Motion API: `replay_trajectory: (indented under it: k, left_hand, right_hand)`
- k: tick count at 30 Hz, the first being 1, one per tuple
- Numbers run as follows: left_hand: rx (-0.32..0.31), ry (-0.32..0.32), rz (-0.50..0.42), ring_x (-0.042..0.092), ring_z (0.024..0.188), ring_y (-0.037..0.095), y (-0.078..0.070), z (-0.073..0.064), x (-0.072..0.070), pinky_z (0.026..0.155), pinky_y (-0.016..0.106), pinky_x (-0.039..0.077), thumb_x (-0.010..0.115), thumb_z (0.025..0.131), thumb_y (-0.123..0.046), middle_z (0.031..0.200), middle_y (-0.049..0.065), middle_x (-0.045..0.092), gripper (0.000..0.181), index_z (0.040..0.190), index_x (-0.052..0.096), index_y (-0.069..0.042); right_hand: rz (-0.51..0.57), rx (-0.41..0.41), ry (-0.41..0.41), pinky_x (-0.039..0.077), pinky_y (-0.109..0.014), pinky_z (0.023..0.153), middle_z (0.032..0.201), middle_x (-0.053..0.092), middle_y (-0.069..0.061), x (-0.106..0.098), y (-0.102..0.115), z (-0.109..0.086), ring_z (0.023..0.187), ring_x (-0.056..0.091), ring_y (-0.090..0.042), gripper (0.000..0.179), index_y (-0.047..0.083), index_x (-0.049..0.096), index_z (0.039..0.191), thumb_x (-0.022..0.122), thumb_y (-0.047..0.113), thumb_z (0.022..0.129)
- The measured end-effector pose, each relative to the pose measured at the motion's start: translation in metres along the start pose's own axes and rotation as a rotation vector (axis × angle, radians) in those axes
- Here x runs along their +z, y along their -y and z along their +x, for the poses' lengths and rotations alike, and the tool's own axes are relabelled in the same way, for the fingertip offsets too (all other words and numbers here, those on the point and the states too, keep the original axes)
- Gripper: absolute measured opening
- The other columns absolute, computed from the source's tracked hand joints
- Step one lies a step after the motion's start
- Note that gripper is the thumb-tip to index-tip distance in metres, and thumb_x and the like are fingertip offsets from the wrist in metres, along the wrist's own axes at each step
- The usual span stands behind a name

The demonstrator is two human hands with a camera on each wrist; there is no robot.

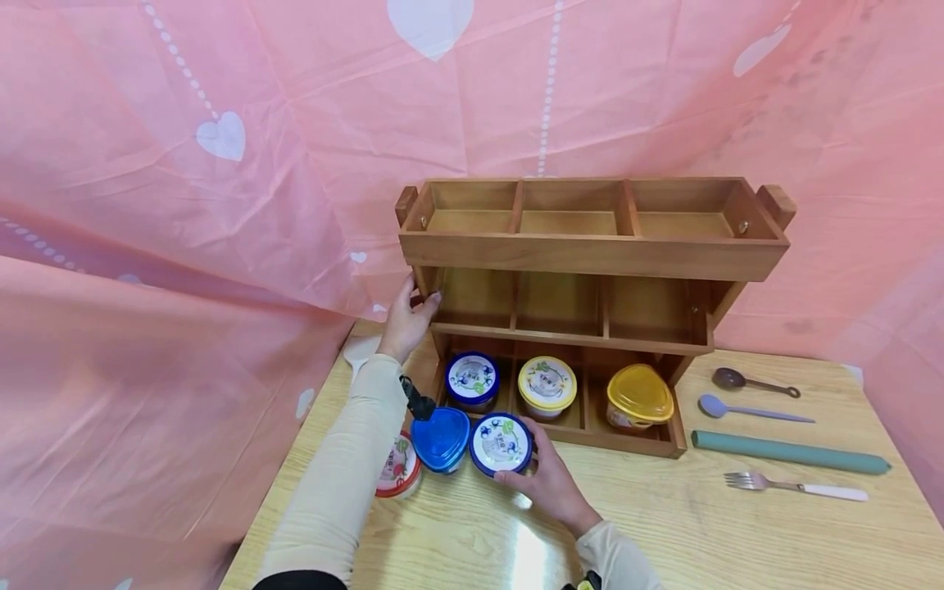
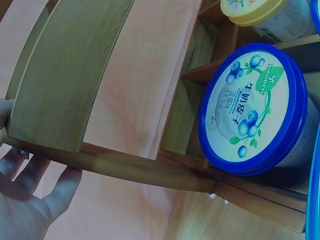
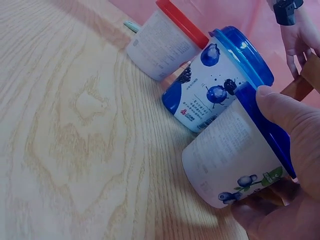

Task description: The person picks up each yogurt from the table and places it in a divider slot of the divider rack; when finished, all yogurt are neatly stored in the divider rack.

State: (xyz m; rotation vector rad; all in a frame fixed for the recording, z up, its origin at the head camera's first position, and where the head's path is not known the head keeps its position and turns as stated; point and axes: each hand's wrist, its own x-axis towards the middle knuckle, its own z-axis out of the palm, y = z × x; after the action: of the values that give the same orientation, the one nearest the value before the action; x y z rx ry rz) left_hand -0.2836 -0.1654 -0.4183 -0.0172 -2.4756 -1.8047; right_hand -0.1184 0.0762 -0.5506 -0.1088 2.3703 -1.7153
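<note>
A three-tier wooden rack (image 1: 590,256) with divided trays stands at the back of the table. My left hand (image 1: 408,318) holds the rack's left side, thumb at the front and fingers behind it. With thumb and fingers round its blue lid, my right hand (image 1: 551,483) grips a white blueberry tub (image 3: 225,155) in front of the lowest tray. Beside that tub are a tub with a solid blue lid (image 1: 441,438) and a red-lidded tub (image 1: 398,469), partly hidden by the left arm. The lowest tray holds another blueberry tub (image 2: 250,110), a yellow-rimmed tub (image 1: 547,383) and a yellow-lidded tub (image 1: 640,395).
Right of the rack lie a dark brown spoon (image 1: 730,378), a purple spoon (image 1: 752,408), a green rolled tube (image 1: 789,452) and a white-handled fork (image 1: 796,487). A white utensil (image 1: 360,351) lies at the left. Pink cloth (image 1: 295,205) hangs behind and to the left.
</note>
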Motion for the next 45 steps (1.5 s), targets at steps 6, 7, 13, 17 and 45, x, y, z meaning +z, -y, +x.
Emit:
replay_trajectory:
  k: [6,7,13,17,45]
  left_hand:
    - [-0.001,0.001,0.001,0.045,0.136,0.034,0.0,0.0,0.0,0.105,0.053,0.046,0.056,0.101,-0.029,0.154,0.003,0.039,0.057,0.151,0.03,-0.04]
    - [-0.001,0.002,0.002,0.045,0.136,0.035,0.0,0.0,0.0,0.105,0.053,0.046,0.056,0.101,-0.029,0.154,0.003,0.038,0.058,0.151,0.03,-0.04]
    - [-0.01,-0.003,0.012,0.044,0.137,0.034,0.0,-0.001,0.0,0.106,0.053,0.046,0.056,0.101,-0.03,0.155,0.001,0.038,0.058,0.151,0.03,-0.041]
    - [-0.014,-0.002,0.014,0.044,0.137,0.033,-0.001,-0.003,0.001,0.106,0.053,0.045,0.057,0.101,-0.03,0.155,0.0,0.038,0.058,0.151,0.03,-0.041]
    - [-0.023,-0.003,0.007,0.044,0.137,0.033,-0.001,0.0,0.001,0.107,0.053,0.045,0.056,0.101,-0.03,0.156,0.0,0.037,0.06,0.153,0.028,-0.04]
  right_hand:
    - [0.03,-0.016,-0.003,0.039,-0.052,0.112,0.151,0.041,-0.018,0.002,-0.001,0.0,0.139,0.04,-0.04,0.093,0.008,0.029,0.15,0.085,0.02,0.077]
    - [0.024,-0.026,-0.001,0.038,-0.053,0.112,0.152,0.04,-0.018,0.003,-0.002,0.0,0.14,0.04,-0.04,0.095,0.007,0.027,0.151,0.085,0.021,0.077]
    - [-0.039,-0.058,0.02,0.025,-0.056,0.118,0.157,0.032,-0.02,0.008,-0.004,0.001,0.145,0.031,-0.039,0.109,0.006,0.016,0.155,0.087,0.027,0.075]
    - [-0.048,-0.048,0.019,0.024,-0.058,0.118,0.155,0.033,-0.021,0.01,-0.004,0.001,0.144,0.032,-0.04,0.107,0.006,0.018,0.154,0.087,0.028,0.075]
    - [-0.03,-0.154,-0.14,0.044,-0.034,0.106,0.148,0.04,-0.019,-0.049,0.046,-0.038,0.13,0.048,-0.034,0.103,0.012,0.021,0.153,0.087,0.021,0.075]
